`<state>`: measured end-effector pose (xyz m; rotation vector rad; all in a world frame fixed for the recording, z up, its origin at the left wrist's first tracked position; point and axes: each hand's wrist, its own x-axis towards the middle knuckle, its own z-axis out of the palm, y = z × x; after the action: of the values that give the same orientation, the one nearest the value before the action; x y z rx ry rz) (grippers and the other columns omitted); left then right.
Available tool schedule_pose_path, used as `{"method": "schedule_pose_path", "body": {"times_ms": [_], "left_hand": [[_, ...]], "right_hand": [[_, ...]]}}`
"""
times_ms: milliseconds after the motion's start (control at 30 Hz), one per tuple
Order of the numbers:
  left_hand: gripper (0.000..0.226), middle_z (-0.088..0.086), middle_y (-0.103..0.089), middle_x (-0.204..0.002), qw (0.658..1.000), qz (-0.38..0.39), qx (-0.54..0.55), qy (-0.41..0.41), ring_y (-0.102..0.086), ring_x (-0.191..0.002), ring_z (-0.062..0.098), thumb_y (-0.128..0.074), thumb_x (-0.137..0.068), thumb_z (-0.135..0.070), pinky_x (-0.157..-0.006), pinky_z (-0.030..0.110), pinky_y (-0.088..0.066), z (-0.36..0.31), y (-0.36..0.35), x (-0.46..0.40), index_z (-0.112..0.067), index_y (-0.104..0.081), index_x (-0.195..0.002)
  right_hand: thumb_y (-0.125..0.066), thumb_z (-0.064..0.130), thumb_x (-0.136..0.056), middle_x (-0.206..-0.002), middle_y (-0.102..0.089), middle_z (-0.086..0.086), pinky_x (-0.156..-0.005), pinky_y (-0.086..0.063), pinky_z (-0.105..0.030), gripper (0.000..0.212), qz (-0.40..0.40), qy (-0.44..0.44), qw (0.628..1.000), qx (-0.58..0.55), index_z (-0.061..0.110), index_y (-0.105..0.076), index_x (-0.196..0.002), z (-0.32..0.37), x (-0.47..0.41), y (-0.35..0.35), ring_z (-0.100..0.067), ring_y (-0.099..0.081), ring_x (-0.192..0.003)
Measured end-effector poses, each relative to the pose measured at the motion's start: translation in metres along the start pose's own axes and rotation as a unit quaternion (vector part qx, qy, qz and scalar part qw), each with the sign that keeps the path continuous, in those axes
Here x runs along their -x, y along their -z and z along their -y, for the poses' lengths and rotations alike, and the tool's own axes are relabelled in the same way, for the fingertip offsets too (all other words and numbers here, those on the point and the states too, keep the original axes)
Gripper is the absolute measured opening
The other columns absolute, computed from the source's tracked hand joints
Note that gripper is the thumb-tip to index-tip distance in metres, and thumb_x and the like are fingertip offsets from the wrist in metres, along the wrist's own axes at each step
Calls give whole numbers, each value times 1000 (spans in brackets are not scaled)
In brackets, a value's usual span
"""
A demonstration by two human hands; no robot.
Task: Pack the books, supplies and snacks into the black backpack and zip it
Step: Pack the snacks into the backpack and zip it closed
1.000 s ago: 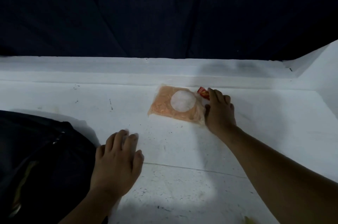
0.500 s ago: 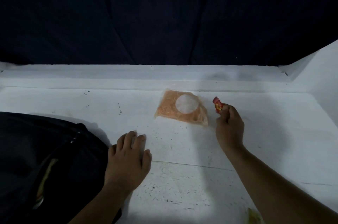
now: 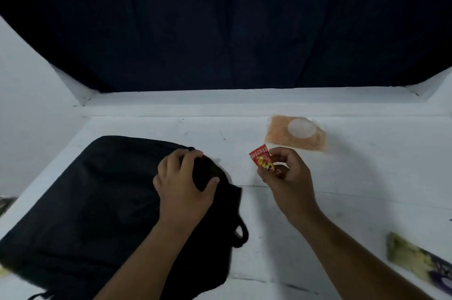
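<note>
Lying flat on the white table [image 3: 151,128], the black backpack [image 3: 97,201] fills the near-left part of the surface, its carry loop [image 3: 241,236] curling out at the right edge. The person's left hand [image 3: 183,182] rests on the top end of the bag with fingers curved over the dark fabric and the thumb spread out to the right — it looks like a grip on a fold of the cloth, though black on black makes that hard to confirm. No opening or zipper can be made out from this angle.

Just to the right of the bag, the right hand [image 3: 286,177] is raised above the table and pinches a small red snack packet [image 3: 263,160] between thumb and curled fingers; the packet sticks up and to the left out of the fingers, with a yellow printed picture on its face.

Farther back on the table, near the rear ledge, lies 1 clear bag of orange snack [image 3: 293,138] with a pale round patch on top, well apart from the backpack and untouched by either hand. At the near-right edge a blurred yellow-green packet [image 3: 415,258] lies flat on the table — its print cannot be read. A dark curtain [image 3: 220,25] hangs behind the table.
</note>
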<state>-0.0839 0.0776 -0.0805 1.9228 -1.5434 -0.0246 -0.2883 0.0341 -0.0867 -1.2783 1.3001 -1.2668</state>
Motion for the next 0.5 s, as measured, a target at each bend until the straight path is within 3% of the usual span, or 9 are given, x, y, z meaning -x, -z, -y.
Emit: {"method": "schedule_pose_path", "body": {"times_ms": [100, 167, 200, 267, 367, 500], "left_hand": [[91, 2, -17, -158, 988, 84, -120, 53, -14, -143, 29, -84, -65, -54, -111, 54, -26, 35, 26, 3, -39, -37, -141], [87, 3, -18, -157, 983, 106, -137, 60, -16, -142, 30, -83, -67, -54, -110, 51, -29, 58, 40, 6, -36, -38, -140], [79, 3, -28, -152, 986, 99, -120, 58, -24, -139, 30, -82, -69, -52, -108, 48, -33, 68, 47, 7, -33, -44, -136], [54, 0, -50, -130, 995, 69, -56, 50, -42, -124, 27, -81, -73, -46, -97, 39, -43, 84, 60, 6, -25, -59, -118], [15, -6, -60, -95, 999, 44, 10, 27, -55, -99, 20, -78, -81, -35, -80, 28, -44, 98, 79, 6, -24, -69, -87], [18, -4, -65, -65, 994, 33, 99, 43, -61, -65, 12, -73, -89, -25, -62, 27, -48, 102, 101, 2, -20, -69, -72]], "right_hand": [[-79, 14, -79, -101, -68, 13, -68, -58, -27, 35, 32, 13, 999, 3, 30, -61, -105, 11, 23, -34, -10, -70, -81], [-80, 17, -80, -103, -67, 14, -70, -58, -25, 36, 51, 15, 998, 16, 32, -60, -105, 14, 38, -55, -7, -69, -85], [-80, 18, -80, -103, -67, 15, -70, -57, -23, 36, 59, 16, 998, 27, 34, -60, -105, 14, 45, -65, -5, -68, -86], [-79, 18, -79, -102, -66, 15, -71, -54, -18, 35, 74, 19, 996, 47, 36, -61, -103, 12, 57, -83, -2, -67, -88], [-80, 16, -78, -98, -66, 11, -75, -53, -21, 35, 123, 26, 988, 88, 38, -65, -101, 10, 72, -107, -4, -66, -90], [-84, 19, -76, -92, -67, 9, -72, -52, -18, 29, 162, 1, 981, 103, 31, -66, -95, 17, 82, -139, -4, -67, -81]]}}
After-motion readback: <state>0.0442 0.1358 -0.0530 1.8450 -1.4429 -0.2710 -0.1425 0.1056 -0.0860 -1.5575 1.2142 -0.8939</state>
